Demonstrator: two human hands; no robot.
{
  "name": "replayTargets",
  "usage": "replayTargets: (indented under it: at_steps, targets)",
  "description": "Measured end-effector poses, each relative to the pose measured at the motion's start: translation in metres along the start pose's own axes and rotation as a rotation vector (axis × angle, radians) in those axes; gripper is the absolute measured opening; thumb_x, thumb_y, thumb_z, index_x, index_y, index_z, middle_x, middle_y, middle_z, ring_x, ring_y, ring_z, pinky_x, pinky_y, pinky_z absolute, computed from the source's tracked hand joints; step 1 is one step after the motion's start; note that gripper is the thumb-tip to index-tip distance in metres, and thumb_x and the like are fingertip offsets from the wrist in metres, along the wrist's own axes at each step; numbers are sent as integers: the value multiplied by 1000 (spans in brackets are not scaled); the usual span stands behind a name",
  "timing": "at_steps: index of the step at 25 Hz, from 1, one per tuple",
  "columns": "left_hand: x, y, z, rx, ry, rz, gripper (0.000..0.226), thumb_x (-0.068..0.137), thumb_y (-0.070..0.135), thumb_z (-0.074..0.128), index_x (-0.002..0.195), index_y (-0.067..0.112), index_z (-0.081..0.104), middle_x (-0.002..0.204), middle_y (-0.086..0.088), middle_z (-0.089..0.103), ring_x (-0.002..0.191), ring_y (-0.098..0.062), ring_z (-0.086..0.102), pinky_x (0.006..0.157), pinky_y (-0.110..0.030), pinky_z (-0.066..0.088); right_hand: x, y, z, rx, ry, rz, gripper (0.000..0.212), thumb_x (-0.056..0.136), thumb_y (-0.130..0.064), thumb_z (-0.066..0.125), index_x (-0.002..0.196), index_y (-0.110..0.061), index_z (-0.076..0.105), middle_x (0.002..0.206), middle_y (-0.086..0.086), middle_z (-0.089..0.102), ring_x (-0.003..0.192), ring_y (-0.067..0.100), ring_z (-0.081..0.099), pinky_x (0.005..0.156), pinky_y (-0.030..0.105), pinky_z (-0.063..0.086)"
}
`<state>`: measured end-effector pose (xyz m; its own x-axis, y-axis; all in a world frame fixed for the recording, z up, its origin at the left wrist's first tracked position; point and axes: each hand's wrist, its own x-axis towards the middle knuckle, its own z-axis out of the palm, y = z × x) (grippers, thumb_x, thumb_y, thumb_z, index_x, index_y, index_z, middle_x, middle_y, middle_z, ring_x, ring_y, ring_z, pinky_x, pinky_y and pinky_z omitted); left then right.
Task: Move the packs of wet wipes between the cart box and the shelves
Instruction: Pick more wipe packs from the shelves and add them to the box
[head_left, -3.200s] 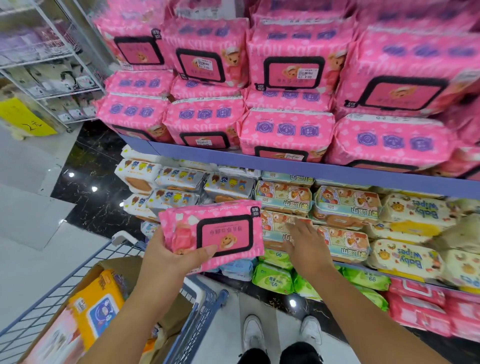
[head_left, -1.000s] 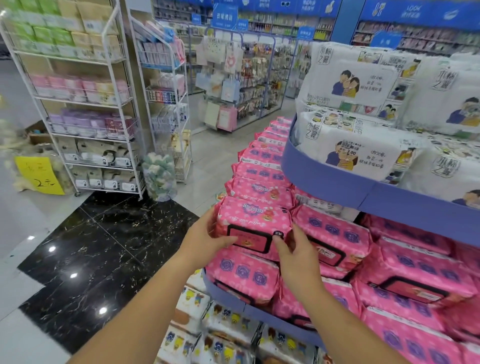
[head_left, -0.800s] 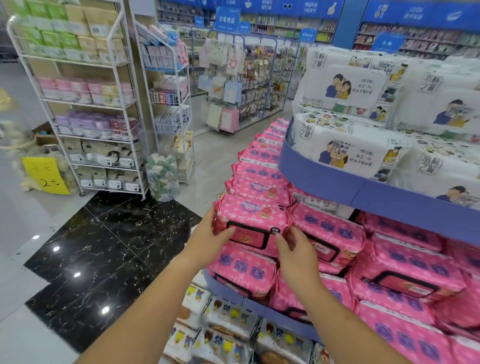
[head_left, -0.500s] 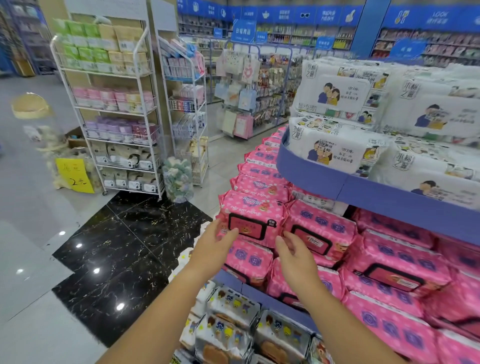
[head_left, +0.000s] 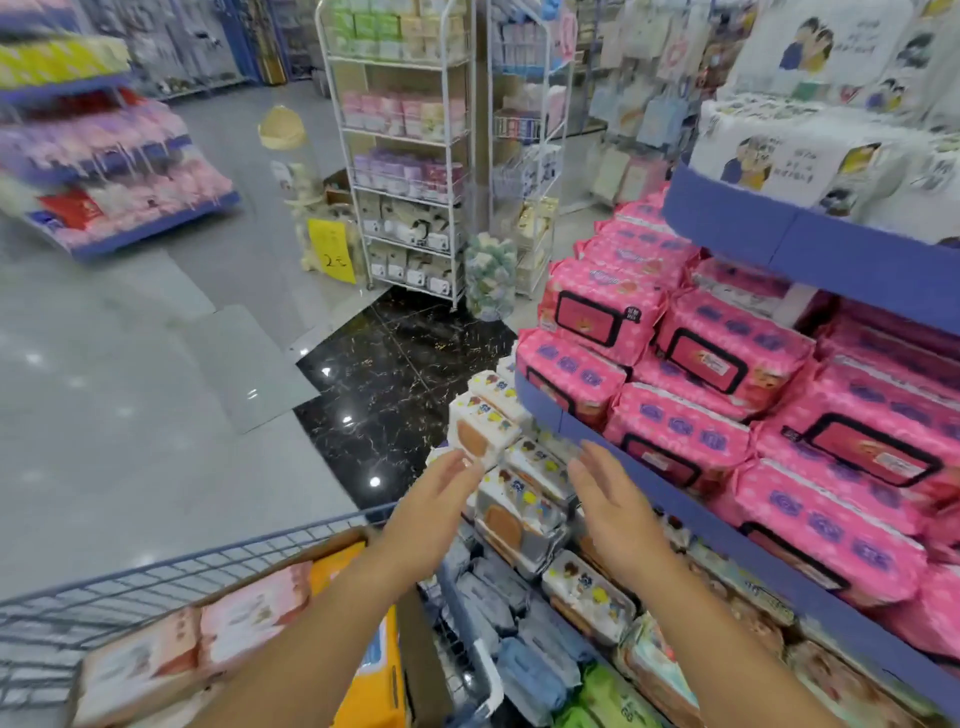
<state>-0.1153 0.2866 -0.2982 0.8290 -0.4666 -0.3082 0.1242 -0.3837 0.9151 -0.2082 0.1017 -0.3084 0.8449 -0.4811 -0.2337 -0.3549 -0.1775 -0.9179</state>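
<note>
My left hand (head_left: 426, 512) and my right hand (head_left: 610, 501) hover empty with straight fingers, below the blue shelf edge (head_left: 649, 475). The pink pack of wet wipes (head_left: 602, 306) lies on top of the end stack on that shelf, apart from both hands. More pink packs (head_left: 831, 452) fill the shelf to the right. At the lower left stands the wire cart (head_left: 171, 571), holding a cardboard box (head_left: 415, 639) with pale pink packs (head_left: 244, 618) and an orange pack (head_left: 374, 680).
White packs with cartoon prints (head_left: 488, 421) and blue and green packs (head_left: 524, 670) fill the lower shelves in front of my hands. White packs (head_left: 779, 150) sit on the top shelf. A white wire rack (head_left: 405, 156) and a yellow sign (head_left: 330, 252) stand beyond black floor tiles (head_left: 395, 374).
Both hands let go of the pink pack on the end stack and drew back down. My view swung left and down, bringing the cart and its box into sight.
</note>
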Motion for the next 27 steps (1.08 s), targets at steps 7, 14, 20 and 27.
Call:
replayTargets:
  at_steps: [7,14,20,27]
  targets:
    - [-73,-115,-63,-57,174,-238,56,105,51,44,156,30,38,160,10,35,147,-14,32,107,-32,29,-33,41,96,-93,-224,46,60,102,-47,45,157,-29,29,160,-10,32,145,11,34,113,32,32]
    - [-110,-221,-138,-144,193,-453,56,104,57,43,153,31,40,159,8,36,142,-16,37,105,-32,30,-44,86,219,-230,-382,216,70,100,-55,44,158,-23,23,165,-3,24,150,18,28,122,45,26]
    - [-106,-282,-158,-141,17,-609,70,102,63,38,162,30,24,170,7,21,154,-20,25,121,-41,22,-45,117,287,-277,-323,545,78,94,-54,60,154,-15,30,153,8,44,126,28,54,95,38,44]
    - [-86,-302,-115,-419,-213,-779,60,92,58,65,141,33,39,128,17,58,109,-9,60,97,-35,45,-48,132,298,-11,-238,688,34,78,-44,82,103,-28,66,98,-1,76,88,24,75,83,47,62]
